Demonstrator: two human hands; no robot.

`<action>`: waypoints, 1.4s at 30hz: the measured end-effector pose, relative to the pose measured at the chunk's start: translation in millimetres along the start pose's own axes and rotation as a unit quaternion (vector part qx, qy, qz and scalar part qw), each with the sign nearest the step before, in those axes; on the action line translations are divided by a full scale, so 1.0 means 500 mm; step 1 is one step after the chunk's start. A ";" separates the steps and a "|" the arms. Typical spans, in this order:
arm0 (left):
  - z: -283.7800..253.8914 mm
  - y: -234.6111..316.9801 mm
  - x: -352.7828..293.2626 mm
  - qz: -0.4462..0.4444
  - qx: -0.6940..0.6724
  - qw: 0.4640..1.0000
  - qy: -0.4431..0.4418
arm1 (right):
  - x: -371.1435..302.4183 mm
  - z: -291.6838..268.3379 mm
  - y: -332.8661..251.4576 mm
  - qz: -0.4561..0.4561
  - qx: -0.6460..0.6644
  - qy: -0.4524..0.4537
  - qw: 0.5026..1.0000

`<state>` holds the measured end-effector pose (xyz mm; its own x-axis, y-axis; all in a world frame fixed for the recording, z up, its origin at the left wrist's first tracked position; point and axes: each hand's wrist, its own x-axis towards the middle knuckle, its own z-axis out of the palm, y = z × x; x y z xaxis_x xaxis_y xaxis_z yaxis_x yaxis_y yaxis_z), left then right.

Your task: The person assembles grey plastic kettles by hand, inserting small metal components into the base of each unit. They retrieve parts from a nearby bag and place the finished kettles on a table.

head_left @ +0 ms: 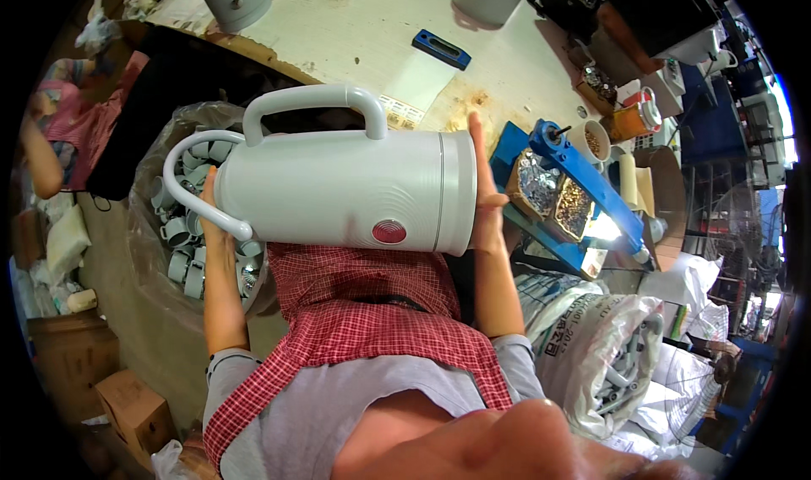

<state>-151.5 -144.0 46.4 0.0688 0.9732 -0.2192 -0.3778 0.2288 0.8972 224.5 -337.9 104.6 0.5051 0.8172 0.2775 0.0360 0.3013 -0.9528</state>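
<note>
A pale grey vacuum jug (321,193) lies on its side in the air in front of my red checked apron. Its fixed handle (312,100) is on the far side, a thin curved carrying loop (172,171) sticks out at the left end, and a round red badge (389,231) shows on the body. My left hand (213,218) supports the left end, with its fingers mostly hidden behind the jug. Against the base at the right end, my right hand (487,201) presses with its palm, fingers stretched upward. Between the two hands the jug is held level.
A worktable (372,49) carries a blue-framed tool (441,50) and two grey jug bodies (232,2). At right stands a blue lever press (591,184) beside trays of small metal parts. A plastic-lined bin of grey cups (177,252) is at left; another person (76,125) is beyond.
</note>
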 end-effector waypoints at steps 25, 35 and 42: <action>-0.022 0.173 0.289 0.118 0.150 0.967 -0.171 | 0.266 0.097 0.353 -0.074 -0.474 -0.022 0.877; 0.075 0.015 0.332 0.078 0.039 0.925 -0.370 | 0.229 0.124 0.279 -0.226 -0.480 -0.045 0.846; 0.096 -0.002 0.295 0.143 0.140 0.927 -0.319 | -0.065 0.069 -0.058 0.296 -0.016 -0.398 0.868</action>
<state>-96.5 0.5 31.6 0.5674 0.7895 0.2341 -0.2172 -0.1307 0.9673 177.3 -356.1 127.5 -0.3118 0.9086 -0.2780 0.0045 -0.2912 -0.9567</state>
